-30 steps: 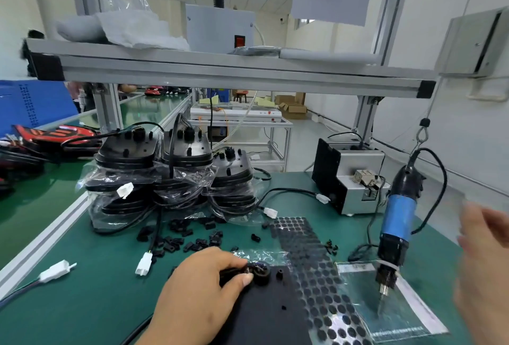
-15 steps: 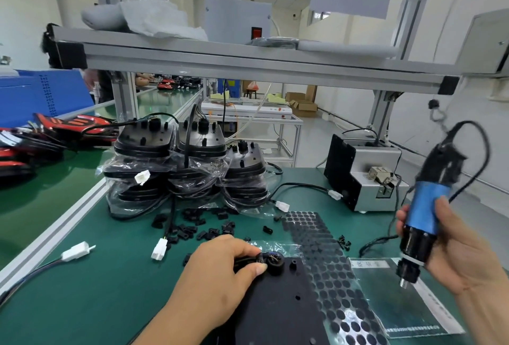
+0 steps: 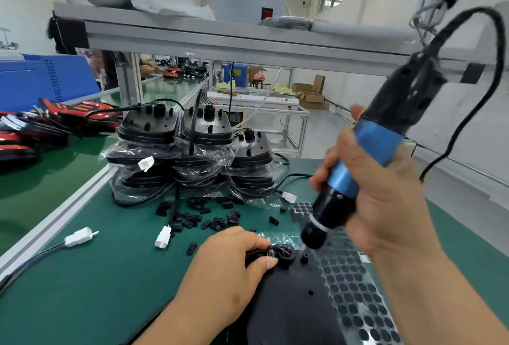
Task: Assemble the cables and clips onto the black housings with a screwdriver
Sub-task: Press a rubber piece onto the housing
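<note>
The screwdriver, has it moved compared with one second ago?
Yes. The screwdriver, gripped by the right hand, went left across the dotted sheet to the black housing.

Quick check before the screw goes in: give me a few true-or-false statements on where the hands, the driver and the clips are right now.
1. The right hand grips the electric screwdriver. True.
2. The left hand lies flat on the mat, away from the housing. False: it pinches the cable fitting on the black housing.
3. The loose black clips sit sorted in a tray. False: they lie scattered on the green mat.
4. The bagged housings stand in stacks behind the clips. True.
5. A white connector lies on the mat to the left of the left hand. True.
</note>
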### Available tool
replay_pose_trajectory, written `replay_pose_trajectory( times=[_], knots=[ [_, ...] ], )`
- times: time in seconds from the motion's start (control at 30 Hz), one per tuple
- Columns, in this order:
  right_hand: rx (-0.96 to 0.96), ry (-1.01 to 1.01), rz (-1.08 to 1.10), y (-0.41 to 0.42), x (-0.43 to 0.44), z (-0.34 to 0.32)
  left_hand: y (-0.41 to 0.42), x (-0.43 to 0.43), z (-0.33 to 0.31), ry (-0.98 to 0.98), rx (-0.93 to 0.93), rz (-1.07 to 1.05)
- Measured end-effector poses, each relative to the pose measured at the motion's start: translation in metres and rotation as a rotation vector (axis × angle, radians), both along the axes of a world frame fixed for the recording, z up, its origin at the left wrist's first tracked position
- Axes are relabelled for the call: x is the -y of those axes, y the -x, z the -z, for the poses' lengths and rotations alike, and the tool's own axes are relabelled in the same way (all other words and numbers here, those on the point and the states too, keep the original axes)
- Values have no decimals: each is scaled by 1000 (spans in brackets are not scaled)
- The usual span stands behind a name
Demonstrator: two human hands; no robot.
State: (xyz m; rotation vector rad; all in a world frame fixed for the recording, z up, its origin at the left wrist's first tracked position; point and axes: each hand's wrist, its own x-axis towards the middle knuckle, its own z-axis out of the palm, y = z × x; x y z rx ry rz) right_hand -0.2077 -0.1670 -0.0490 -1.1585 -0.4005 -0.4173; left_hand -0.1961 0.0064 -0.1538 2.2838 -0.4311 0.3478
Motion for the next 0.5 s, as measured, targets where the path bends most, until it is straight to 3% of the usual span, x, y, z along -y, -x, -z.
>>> replay_pose_trajectory(
  times=[0.17, 0.5],
  knots=[
    [139, 76, 205, -11, -31, 2, 1, 3, 1, -17, 15, 5],
    [146, 114, 196, -19, -34, 7, 2, 3, -2, -6, 2, -2]
  ],
)
